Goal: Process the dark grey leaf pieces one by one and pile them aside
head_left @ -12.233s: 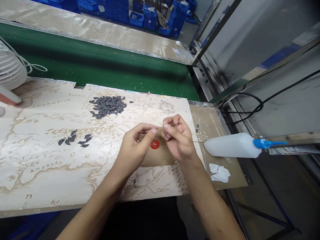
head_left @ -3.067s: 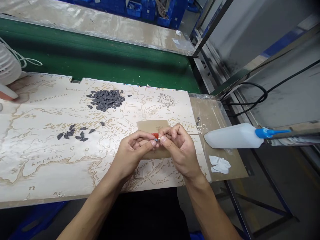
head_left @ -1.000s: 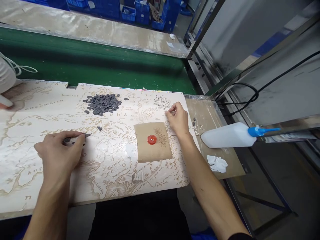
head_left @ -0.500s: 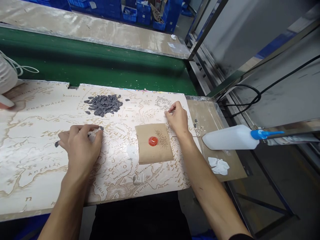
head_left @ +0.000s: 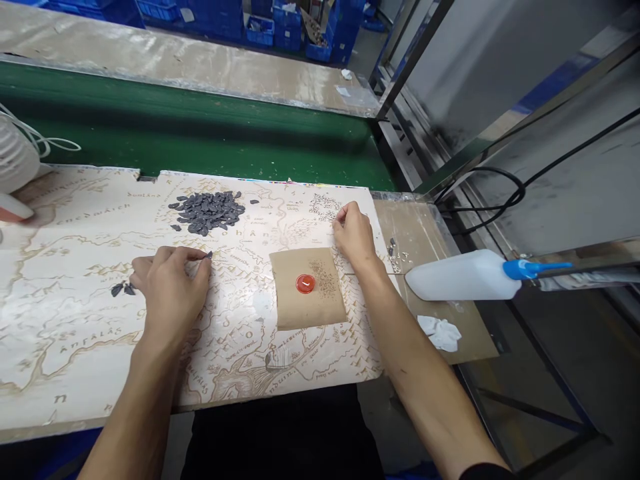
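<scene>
My left hand (head_left: 173,283) is closed in a pinch, a small dark grey flake-like piece (head_left: 209,255) between thumb and forefinger. Beside its outer fingers lie several like pieces (head_left: 123,289). A heap of the same dark pieces (head_left: 207,212) sits beyond it. Closed fingertips of my right hand (head_left: 354,233) rest at the edge of a scatter of tiny pale bits (head_left: 324,205); anything in them is too small to make out. Between the hands lies a brown square of paper or card (head_left: 290,313) with a glossy red blob (head_left: 305,283) and small brown specks (head_left: 325,277).
A map-printed sheet (head_left: 225,293) covers the table. At the right lie a white squeeze bottle (head_left: 460,275) with a blue nozzle and a crumpled white tissue (head_left: 440,333). A green belt (head_left: 210,130) runs behind. A white rounded object (head_left: 15,157) with a cord stands at left.
My left hand has shifted slightly right with the dark piece, uncovering more of the loose pieces beside it. My right hand has moved a little right along the pale bits.
</scene>
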### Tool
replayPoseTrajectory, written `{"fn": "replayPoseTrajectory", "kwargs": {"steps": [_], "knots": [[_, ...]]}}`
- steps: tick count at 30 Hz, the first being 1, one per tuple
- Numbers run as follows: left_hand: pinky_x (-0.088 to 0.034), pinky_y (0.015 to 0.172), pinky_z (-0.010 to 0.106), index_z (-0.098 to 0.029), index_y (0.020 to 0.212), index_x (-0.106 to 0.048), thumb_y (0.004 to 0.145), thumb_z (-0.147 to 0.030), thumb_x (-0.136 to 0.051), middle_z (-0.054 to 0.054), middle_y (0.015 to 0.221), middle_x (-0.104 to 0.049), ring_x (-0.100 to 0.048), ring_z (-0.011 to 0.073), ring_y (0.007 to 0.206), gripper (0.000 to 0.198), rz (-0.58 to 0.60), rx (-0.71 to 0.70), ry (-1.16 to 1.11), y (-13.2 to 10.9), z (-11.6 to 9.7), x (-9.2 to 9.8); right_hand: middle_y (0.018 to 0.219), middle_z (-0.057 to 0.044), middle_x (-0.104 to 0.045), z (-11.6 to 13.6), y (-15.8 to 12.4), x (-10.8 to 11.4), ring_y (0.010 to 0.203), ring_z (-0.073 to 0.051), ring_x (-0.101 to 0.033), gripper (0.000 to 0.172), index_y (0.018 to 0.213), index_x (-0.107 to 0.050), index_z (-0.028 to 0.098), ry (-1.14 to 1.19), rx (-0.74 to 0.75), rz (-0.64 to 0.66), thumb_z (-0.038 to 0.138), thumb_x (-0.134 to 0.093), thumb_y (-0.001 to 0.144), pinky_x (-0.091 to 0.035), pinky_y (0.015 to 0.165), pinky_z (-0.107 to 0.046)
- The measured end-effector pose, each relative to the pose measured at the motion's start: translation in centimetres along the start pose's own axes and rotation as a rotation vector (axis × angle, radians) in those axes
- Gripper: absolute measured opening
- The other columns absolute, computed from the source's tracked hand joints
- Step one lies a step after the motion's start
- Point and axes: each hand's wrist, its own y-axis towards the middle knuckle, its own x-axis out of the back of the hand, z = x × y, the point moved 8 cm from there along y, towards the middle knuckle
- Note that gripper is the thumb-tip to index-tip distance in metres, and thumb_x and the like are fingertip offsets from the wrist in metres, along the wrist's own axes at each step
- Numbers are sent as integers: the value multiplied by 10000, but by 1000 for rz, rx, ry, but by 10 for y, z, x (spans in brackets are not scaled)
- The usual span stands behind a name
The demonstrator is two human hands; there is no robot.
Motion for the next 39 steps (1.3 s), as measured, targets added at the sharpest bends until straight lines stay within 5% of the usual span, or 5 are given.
{"fn": "replayPoseTrajectory", "kwargs": {"steps": [7, 15, 23, 29, 39], "knots": [[-575, 873, 426, -221, 994, -795, 909, -367, -861, 74, 991, -814, -734, 277, 927, 181, 224, 54, -744, -18, -59, -15, 991, -7, -745, 42, -61, -7, 666, -136, -498, 370, 944, -465, 290, 557, -14, 216, 354, -829, 970, -436, 646, -326], [-604, 885, 333, -251, 1141, -834, 988, -202, -838, 42, 1087, -834, -771, 207, 973, 161, 324, -150, -1145, -54, -148, -18, 766, 80, -615, 73, -122, -13, 602, -107, -384, 638, 850, -460, 275, 1155, -244, 417, 417, -1079, 796, -337, 579, -300], [-581, 841, 353, -239, 1110, -869, 1026, -146, -788, 39, 1035, -847, -741, 202, 907, 148, 215, -396, -921, -60, -150, -8, 709, 89, -606, 70, -133, -8, 586, -82, -438, 582, 816, -494, 248, 1206, -285, 379, 331, -1071, 814, -325, 587, -267], [-640, 851, 301, -237, 1057, -876, 1020, -193, -839, 32, 1032, -870, -802, 184, 941, 68, 230, -225, -1078, -60, -140, -21, 986, 1, -834, 67, -140, -1, 646, -99, -577, 457, 892, -547, 257, 1119, -217, 287, 257, -1003, 874, -490, 647, -281], [-687, 837, 252, -209, 962, -882, 868, -208, -995, 32, 935, -870, -829, 162, 862, 147, 413, 21, -1365, -65, -136, -38, 986, -7, -836, 75, -143, 17, 721, -122, -675, 392, 888, -550, 267, 950, -70, 181, 213, -938, 910, -642, 738, -296]]}}
